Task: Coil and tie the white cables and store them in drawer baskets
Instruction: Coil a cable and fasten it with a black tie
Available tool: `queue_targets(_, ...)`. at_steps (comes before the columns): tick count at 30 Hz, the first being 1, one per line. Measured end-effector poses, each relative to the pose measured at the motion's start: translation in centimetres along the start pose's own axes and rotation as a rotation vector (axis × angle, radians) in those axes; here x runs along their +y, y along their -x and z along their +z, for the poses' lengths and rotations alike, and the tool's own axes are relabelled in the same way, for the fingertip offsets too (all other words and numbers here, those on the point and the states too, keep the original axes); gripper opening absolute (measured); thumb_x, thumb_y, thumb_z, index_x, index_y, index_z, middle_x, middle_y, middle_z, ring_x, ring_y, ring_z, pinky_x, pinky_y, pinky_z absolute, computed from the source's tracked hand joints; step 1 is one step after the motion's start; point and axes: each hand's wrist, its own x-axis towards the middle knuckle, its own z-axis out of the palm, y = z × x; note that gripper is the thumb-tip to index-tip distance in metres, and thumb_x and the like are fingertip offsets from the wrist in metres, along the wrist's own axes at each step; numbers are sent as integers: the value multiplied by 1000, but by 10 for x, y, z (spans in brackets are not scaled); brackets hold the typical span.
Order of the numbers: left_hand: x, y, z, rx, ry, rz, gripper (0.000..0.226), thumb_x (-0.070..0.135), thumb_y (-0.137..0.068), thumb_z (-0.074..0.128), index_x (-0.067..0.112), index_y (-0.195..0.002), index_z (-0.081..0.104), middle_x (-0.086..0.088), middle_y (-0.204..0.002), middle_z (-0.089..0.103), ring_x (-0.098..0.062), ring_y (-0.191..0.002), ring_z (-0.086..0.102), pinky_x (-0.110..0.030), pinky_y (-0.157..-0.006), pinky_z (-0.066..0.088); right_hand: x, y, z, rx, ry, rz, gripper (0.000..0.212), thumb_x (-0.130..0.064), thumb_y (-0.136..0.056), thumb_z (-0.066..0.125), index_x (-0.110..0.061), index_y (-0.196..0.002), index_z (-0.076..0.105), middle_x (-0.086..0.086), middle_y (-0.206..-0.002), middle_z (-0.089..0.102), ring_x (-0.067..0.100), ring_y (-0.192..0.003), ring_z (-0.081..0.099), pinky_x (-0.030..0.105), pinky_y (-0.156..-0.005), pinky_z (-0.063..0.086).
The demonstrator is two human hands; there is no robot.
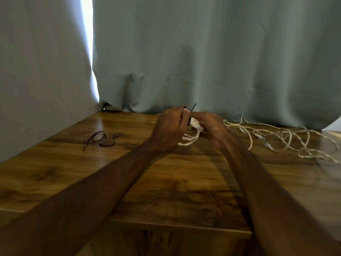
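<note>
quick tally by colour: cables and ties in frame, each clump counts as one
White coil, held by left hand and right hand: 1
White loose tangle on the table: 1 (cable count unclear)
Black tie at the coil: 1
Dark tie clump on the table: 1
Total: 4

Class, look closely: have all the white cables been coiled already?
No: loose white cables lie tangled on the brown wooden table, beside the coiled white cable gripped by the left hand and right hand.
</note>
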Motion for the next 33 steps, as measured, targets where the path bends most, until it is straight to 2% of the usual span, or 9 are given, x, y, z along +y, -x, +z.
queue_targets(5,16,4,9,169,-110,32,28,11,-102,47,7,-78,61,-4,-66,54,-15,-58,46,-22,-58,29,4,-8,-3,28,-14,152,17,-24,-76,70,-12,-88,75,6,-83,74,22,-79,69,36,-77,56)
queue_targets(11,22,4,16,164,-155,19,27,17,-103,42,14,-80,54,0,-67,48,-16,-58,45,-26,-60,29,5,-9,-5,10,-43,273,10,-22,-79,65,-14,-75,70,4,-74,70,20,-69,66,35,-74,55)
queue_targets(18,19,5,16,108,-66,64,24,16,-103,44,19,-80,43,0,-70,49,-14,-60,43,-21,-61,24,7,-9,-8,2,-90,373,26,-25,-74,66,-8,-93,70,10,-102,68,25,-96,65,48,-104,52)
queue_targets(21,16,5,16,101,-21,40,27,16,-104,44,18,-76,43,3,-67,47,-9,-56,39,-20,-56,23,6,-6,-7,-6,-73,382,19,-24,-87,63,-8,-95,69,11,-102,67,25,-98,64,45,-103,54)
queue_targets(23,12,4,15,95,-1,19,31,13,-104,45,18,-74,42,8,-62,41,-4,-54,40,-15,-54,28,7,-6,-6,-14,-30,372,16,-23,-93,58,-11,-92,69,9,-100,67,23,-93,63,38,-90,56)
queue_targets(27,5,3,16,59,21,-78,38,14,-104,45,20,-67,45,6,-58,46,-4,-51,43,-14,-52,26,9,-8,-6,8,115,251,20,-31,-94,65,-12,-94,72,9,-94,71,18,-77,63,27,-64,52)
queue_targets(29,1,0,15,66,40,-168,41,13,-104,45,19,-64,47,3,-56,49,-5,-49,44,-19,-50,26,9,-9,-7,36,152,164,39,-45,-88,73,-8,-99,76,9,-92,77,21,-76,69,28,-61,57)
queue_targets(32,-9,-6,10,131,40,-283,51,10,-103,45,23,-54,38,7,-50,40,-6,-46,39,-27,-55,25,9,-9,-8,221,432,-164,49,-51,-84,74,-2,-85,77,18,-80,75,33,-74,74,46,-68,64)
queue_targets(33,-14,-8,9,149,34,-319,52,10,-103,45,23,-53,37,6,-50,40,-7,-47,38,-30,-57,26,7,-6,-6,254,460,-308,43,-44,-88,73,-2,-82,76,19,-74,73,32,-66,69,44,-64,62)
